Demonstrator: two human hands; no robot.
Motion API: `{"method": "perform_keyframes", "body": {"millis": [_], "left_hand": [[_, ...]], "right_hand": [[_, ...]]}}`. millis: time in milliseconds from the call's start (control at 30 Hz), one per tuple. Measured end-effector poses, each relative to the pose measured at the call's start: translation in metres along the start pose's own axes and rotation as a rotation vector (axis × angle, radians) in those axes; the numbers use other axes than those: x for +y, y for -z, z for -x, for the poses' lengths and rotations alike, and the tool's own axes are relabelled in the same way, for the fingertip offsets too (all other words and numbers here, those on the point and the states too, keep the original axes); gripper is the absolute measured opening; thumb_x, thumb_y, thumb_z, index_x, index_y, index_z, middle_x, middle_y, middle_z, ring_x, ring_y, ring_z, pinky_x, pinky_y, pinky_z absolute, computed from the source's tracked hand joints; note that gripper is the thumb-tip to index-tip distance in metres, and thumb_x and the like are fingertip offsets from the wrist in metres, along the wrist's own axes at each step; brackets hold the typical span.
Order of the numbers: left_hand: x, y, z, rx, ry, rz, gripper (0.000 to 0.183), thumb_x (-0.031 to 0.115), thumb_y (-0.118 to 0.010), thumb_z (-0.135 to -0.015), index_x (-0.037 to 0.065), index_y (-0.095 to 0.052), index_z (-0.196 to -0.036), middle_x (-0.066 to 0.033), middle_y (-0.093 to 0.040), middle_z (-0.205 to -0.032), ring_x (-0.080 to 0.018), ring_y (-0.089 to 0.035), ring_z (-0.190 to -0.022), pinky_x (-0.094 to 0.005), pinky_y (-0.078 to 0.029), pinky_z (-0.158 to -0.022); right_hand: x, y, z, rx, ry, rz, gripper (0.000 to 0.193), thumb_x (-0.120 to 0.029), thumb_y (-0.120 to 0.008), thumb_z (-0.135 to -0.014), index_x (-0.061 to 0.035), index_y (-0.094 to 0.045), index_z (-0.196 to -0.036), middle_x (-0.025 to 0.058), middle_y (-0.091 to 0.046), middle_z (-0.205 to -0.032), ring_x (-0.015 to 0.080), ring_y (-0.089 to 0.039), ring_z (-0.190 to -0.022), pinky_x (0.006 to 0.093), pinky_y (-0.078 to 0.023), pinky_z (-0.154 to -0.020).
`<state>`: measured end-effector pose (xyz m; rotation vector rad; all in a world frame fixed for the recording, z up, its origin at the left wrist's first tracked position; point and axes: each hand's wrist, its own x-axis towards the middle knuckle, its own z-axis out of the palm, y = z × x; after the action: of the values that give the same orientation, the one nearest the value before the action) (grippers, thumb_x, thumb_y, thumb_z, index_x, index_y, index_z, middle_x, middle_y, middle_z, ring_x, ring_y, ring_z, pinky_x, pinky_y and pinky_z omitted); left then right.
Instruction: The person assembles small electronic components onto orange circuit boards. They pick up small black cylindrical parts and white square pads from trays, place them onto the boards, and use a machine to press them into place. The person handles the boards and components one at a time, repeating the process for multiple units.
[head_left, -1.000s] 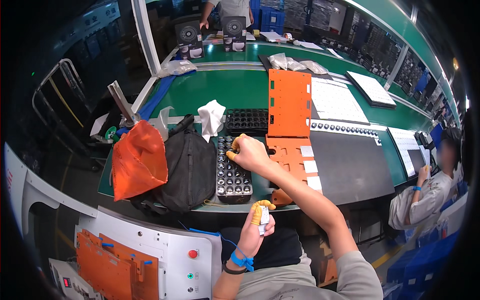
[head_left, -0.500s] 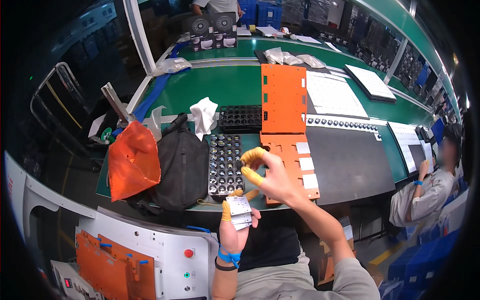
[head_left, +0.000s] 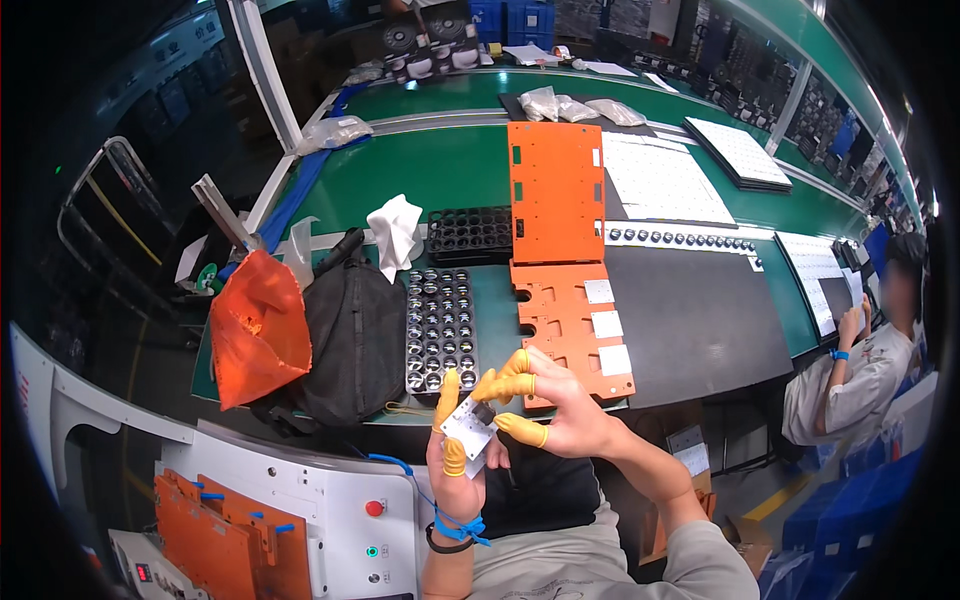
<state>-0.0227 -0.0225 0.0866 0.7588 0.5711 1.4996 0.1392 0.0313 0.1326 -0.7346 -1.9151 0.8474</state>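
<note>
My left hand (head_left: 458,480), with yellow finger cots and a blue wrist band, grips a small stack of white square plates (head_left: 462,430) with small holes. My right hand (head_left: 565,412), also in yellow cots, pinches a small dark cylindrical part (head_left: 484,411) against the top plate. Its exact kind is partly hidden by the fingers. Beyond my hands stands a black tray (head_left: 412,345) filled with shiny round lens-like parts. To its right lies an orange fixture (head_left: 560,345) with its hinged panel (head_left: 556,190) opened back. Three white plates (head_left: 606,324) rest along the fixture's right side.
A black bag (head_left: 355,340) and an orange pouch (head_left: 258,330) sit left of the tray. Another black tray (head_left: 468,235) is behind. A dark mat (head_left: 695,330) with a row of small round parts (head_left: 680,240) lies right. A co-worker (head_left: 860,370) sits far right.
My right hand has come down from beside the tray of round parts to my left hand, bringing the dark part against the plates. The left hand has tilted the plates.
</note>
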Motion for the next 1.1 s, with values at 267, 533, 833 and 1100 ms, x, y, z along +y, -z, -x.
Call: {"method": "perform_keyframes", "body": {"millis": [267,533,833,1100], "left_hand": [[-0.005,0.007,0.001,-0.034,-0.013,-0.003,0.064,0.044,-0.051,-0.103,0.0,-0.039,-0.147,-0.0142,-0.06,-0.123,-0.0108,-0.05,-0.065,-0.0297,-0.05,-0.058],[-0.01,0.003,0.002,0.021,-0.117,-0.173,0.06,0.04,-0.064,-0.097,0.003,-0.045,-0.14,-0.0182,-0.056,-0.136,-0.01,-0.056,-0.075,-0.0265,-0.051,-0.058],[-0.017,0.004,0.004,-0.048,-0.228,-0.396,0.049,0.01,-0.08,-0.085,0.005,-0.05,-0.124,-0.0236,-0.042,-0.151,-0.0196,-0.057,-0.118,-0.0306,-0.046,-0.099],[-0.014,0.006,0.003,-0.08,-0.214,-0.468,0.05,0.014,-0.08,-0.085,0.005,-0.049,-0.123,-0.0245,-0.046,-0.148,-0.0221,-0.057,-0.118,-0.0324,-0.045,-0.1]], "right_hand": [[0.014,-0.002,0.005,0.022,0.025,0.012,0.034,-0.005,-0.076,-0.08,-0.0028,-0.071,-0.114,0.0094,-0.063,-0.099,0.0253,-0.057,-0.092,0.0371,-0.046,-0.083],[0.014,0.002,0.014,0.028,-0.033,0.012,0.033,-0.009,-0.076,-0.083,-0.0046,-0.071,-0.115,0.0082,-0.056,-0.095,0.0236,-0.052,-0.091,0.0335,-0.043,-0.075],[0.004,0.01,0.017,-0.002,-0.062,0.104,0.029,-0.014,-0.079,-0.081,-0.0072,-0.073,-0.109,0.0036,-0.054,-0.086,0.0191,-0.049,-0.081,0.0316,-0.04,-0.067],[0.012,0.011,0.017,-0.013,0.013,0.218,0.032,-0.022,-0.08,-0.082,-0.0065,-0.072,-0.109,0.0057,-0.055,-0.087,0.0244,-0.05,-0.082,0.0358,-0.041,-0.076]]}}
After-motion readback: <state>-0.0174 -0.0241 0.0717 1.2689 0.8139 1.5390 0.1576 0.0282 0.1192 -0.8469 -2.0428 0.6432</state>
